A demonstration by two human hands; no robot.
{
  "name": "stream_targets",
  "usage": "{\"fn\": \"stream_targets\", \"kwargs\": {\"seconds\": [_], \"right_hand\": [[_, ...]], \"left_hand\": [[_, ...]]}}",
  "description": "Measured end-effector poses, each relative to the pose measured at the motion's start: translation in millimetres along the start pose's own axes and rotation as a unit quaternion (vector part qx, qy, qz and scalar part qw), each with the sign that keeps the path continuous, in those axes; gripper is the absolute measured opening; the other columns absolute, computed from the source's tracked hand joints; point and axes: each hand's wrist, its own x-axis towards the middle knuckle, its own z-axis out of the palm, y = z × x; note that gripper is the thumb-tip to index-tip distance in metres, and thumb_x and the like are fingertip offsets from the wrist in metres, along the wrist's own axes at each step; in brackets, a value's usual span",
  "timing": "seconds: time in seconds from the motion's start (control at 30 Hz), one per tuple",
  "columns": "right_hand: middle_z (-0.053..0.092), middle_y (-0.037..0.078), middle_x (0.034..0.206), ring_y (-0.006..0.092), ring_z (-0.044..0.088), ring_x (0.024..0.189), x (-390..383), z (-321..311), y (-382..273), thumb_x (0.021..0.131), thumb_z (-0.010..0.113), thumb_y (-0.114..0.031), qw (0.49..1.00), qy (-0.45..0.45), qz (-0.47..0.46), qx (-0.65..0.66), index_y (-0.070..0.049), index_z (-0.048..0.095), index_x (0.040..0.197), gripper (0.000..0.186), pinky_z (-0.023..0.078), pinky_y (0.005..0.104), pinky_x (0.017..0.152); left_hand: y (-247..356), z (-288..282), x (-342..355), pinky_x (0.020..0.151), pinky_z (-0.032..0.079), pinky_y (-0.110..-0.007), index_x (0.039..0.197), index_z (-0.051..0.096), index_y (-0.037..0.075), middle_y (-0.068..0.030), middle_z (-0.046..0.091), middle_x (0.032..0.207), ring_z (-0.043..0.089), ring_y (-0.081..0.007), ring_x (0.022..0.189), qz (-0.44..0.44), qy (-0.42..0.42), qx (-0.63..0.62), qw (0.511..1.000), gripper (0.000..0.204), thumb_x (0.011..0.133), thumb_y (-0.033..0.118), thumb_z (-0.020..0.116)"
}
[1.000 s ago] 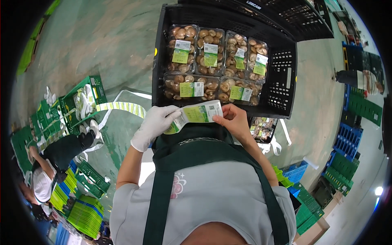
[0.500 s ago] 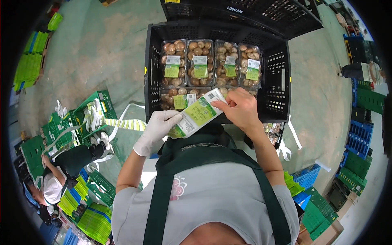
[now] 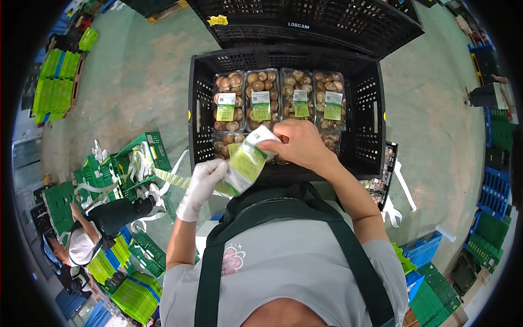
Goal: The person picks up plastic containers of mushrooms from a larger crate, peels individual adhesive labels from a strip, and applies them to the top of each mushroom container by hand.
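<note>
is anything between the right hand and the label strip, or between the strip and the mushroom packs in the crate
Nothing visible: the right hand pinches the label strip at its upper end, and no lid covers the mushroom packs in the crate. The strip and right hand hide part of the near row from view.

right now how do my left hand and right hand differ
The left hand wears a white glove, while the right hand is bare. The left hand holds the label strip at its lower left side; the right hand pinches its upper end. The right hand also shows higher in the picture than the left hand. Both grip the same strip.
</note>
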Motion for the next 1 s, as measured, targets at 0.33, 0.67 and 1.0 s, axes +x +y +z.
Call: {"fn": "stream_targets", "kwargs": {"seconds": [0.33, 0.67, 1.0], "right_hand": [[0.063, 0.007, 0.072, 0.0232, 0.061, 0.065, 67, 88, 29, 0.072, 0.068, -0.043, 0.963, -0.152, -0.113, 0.192, -0.007, 0.062, 0.076, 0.037, 0.046, 0.0342, 0.058], [0.059, 0.015, 0.107, 0.0304, 0.055, 0.101, 36, 91, 221, 0.089, 0.052, -0.022, 0.959, 0.204, 0.082, -0.180, 0.001, 0.056, 0.109, 0.030, 0.048, 0.0412, 0.080], [0.040, 0.019, 0.134, 0.0334, 0.033, 0.127, 26, 81, 245, 0.090, 0.048, -0.024, 0.984, 0.107, 0.099, -0.099, 0.001, 0.046, 0.125, 0.043, 0.028, 0.0388, 0.105]], "left_hand": [[71, 67, 42, 0.069, 0.045, -0.025, 0.098, 0.064, 0.001, -0.0031, 0.062, 0.085, 0.055, -0.0114, 0.073, -0.020, -0.489, -0.069, 0.869, 0.043, 0.084, 0.041, 0.059], [18, 45, 152, 0.085, 0.045, -0.032, 0.096, 0.065, 0.003, -0.0105, 0.063, 0.103, 0.059, -0.0230, 0.096, 0.155, 0.172, 0.126, 0.965, 0.029, 0.075, 0.022, 0.070], [-106, 26, 248, 0.079, 0.046, -0.043, 0.114, 0.052, 0.003, -0.0217, 0.061, 0.092, 0.059, -0.0378, 0.090, -0.002, 0.286, 0.347, 0.893, 0.055, 0.081, 0.046, 0.057]]}}
